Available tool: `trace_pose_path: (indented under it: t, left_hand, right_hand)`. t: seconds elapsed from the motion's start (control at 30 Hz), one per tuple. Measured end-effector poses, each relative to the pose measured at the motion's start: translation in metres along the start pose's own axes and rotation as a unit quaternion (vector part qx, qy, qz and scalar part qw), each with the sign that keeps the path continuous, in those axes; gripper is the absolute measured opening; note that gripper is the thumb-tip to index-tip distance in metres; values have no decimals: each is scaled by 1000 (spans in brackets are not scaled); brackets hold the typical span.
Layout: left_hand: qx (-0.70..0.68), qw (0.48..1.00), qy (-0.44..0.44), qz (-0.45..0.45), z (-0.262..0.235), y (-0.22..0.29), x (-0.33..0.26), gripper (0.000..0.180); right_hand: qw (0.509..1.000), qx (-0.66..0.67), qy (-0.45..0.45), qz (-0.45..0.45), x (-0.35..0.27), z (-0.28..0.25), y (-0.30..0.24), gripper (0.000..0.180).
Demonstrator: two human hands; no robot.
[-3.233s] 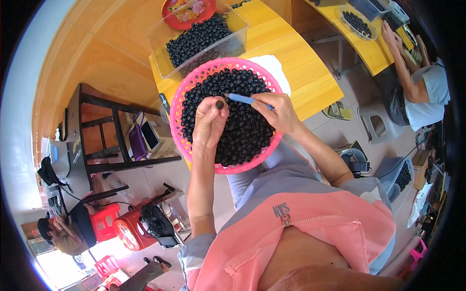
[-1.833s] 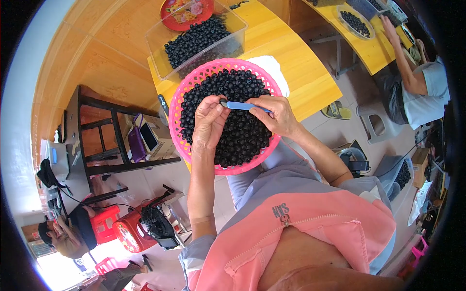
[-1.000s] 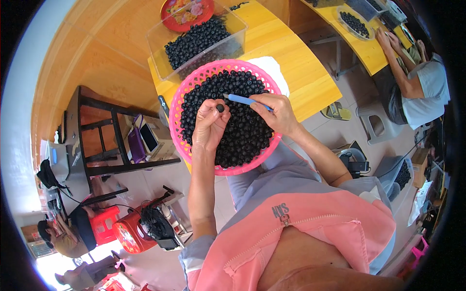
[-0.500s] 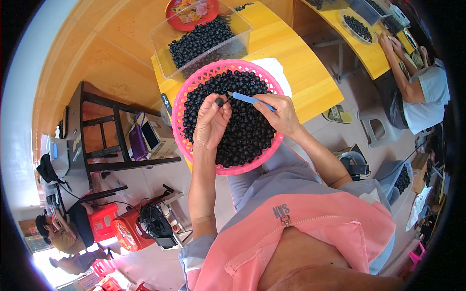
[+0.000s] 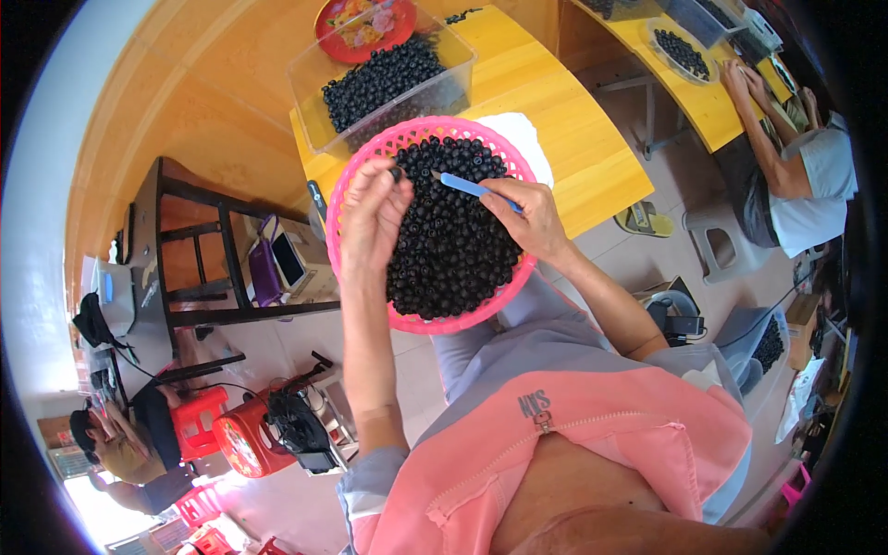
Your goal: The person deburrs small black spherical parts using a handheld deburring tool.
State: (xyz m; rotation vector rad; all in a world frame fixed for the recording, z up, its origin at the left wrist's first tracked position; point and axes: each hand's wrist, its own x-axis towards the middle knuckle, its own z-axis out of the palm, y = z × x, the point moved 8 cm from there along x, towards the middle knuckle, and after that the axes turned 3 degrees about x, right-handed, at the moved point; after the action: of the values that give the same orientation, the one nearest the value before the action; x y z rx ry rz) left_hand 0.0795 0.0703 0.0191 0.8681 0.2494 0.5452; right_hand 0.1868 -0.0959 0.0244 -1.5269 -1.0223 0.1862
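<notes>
A pink plastic basket (image 5: 449,324) full of small round black beads (image 5: 453,245) rests at my lap, against the table edge. My left hand (image 5: 372,217) is over the basket's left side, pinching one black bead (image 5: 396,174) between thumb and fingertips. My right hand (image 5: 532,220) grips a small craft knife (image 5: 465,186) by its blue handle. The knife's tip points left toward the bead, over the heap, with a gap between them. Whether the held bead is marked or cut is too small to tell.
On the yellow table (image 5: 555,120) stand a clear plastic box (image 5: 453,97) of black beads and a red flowered tray (image 5: 338,42). White paper or cloth (image 5: 529,143) lies beside the basket. A co-worker (image 5: 800,176) sits at another table, right. A black metal frame (image 5: 231,250) stands left.
My left hand has moved left and slightly up with the bead, away from the knife tip. The right hand and knife have shifted only a little to the left.
</notes>
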Motion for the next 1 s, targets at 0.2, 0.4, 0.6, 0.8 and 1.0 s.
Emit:
trace_pose_path:
  t: [0.2, 0.4, 0.6, 0.8, 1.0]
  left_hand:
    - [107, 988, 83, 74, -8, 73, 60, 13]
    - [127, 980, 83, 132, -16, 132, 125, 18]
    - [505, 822, 127, 229, -2, 117, 103, 36]
    - [573, 810, -122, -10, 37, -29, 35, 8]
    - [733, 667, -109, 74, 50, -82, 1, 20]
  right_hand:
    - [997, 62, 32, 37, 0, -6, 8, 21]
    - [992, 105, 48, 58, -2, -4, 14, 22]
    - [988, 125, 67, 69, -4, -7, 22, 22]
    - [989, 124, 60, 55, -2, -12, 14, 22]
    - [988, 133, 46, 60, -1, -8, 11, 21]
